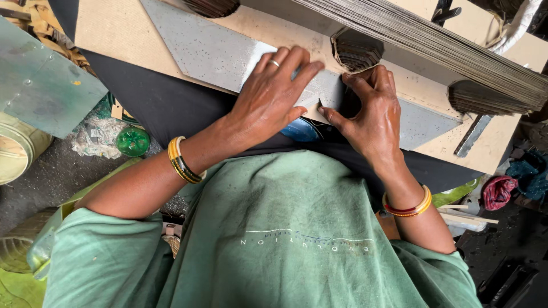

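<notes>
Hands met at the near edge of the board (125,34): your left hand (271,94) lay flat, fingers spread, pressing the grey sheet (211,54), while your right hand (371,117) pinched that sheet's edge between thumb and forefinger. Sheet's long axis ran from upper left to lower right under both hands, with the stack (456,45) of thin sheets just beyond your right fingers.

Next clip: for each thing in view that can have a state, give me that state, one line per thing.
left hand: flat, fingers spread, pressing on the grey sheet
right hand: fingers curled, pinching the sheet's near edge
grey sheet: lying flat on the board
board: flat, partly covered
stack of thin sheets: piled, edges fanned
green bottle: on the floor, bottom toward the camera
</notes>
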Available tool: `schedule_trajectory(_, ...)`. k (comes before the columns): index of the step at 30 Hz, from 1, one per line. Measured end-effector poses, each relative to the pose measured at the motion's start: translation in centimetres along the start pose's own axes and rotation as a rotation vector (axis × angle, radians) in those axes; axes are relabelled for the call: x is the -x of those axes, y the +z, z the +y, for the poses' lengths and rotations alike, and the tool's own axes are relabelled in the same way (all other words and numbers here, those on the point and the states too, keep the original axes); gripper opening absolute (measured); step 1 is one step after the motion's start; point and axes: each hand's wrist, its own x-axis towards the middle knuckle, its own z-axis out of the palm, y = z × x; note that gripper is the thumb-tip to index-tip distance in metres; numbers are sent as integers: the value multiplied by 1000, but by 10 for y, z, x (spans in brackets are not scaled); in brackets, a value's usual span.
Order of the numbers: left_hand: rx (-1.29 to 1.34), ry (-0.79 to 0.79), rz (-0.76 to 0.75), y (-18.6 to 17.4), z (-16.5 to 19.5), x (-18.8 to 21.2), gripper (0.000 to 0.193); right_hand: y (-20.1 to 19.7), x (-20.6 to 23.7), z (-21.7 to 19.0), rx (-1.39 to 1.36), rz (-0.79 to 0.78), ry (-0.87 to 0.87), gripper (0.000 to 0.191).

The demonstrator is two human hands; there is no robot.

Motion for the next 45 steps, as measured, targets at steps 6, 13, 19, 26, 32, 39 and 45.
schedule_trajectory(6, 42, 1, 45, 1, -15, 2, 84, 11, 5, -17, -23, -14, 39, 39)
schedule_trajectory(13, 101, 5, 91, 1, -14, 1, 80, 0, 10, -21, 11, 14, 17, 70)
schedule_trajectory(19, 109, 7, 100, 4, -16, 0, 79, -1, 3, -19, 23, 22, -7, 64)
schedule_trajectory(26, 60, 10, 112, 6, -15, -2, 80, 0, -5, -17, 16, 3, 42, 65)
schedule_trajectory(32, 84, 21, 112, 2, -16, 0, 79, -1, -4, -16, 17, 9, 8, 63)
schedule_trajectory(39, 67, 41, 111, 2, -18, 0, 84, 0, -5, -12, -9, 9, 24, 59)
schedule_trajectory(45, 50, 28, 60, -3, -19, -1, 83, 1, -4, -16, -31, 5, 49, 59)
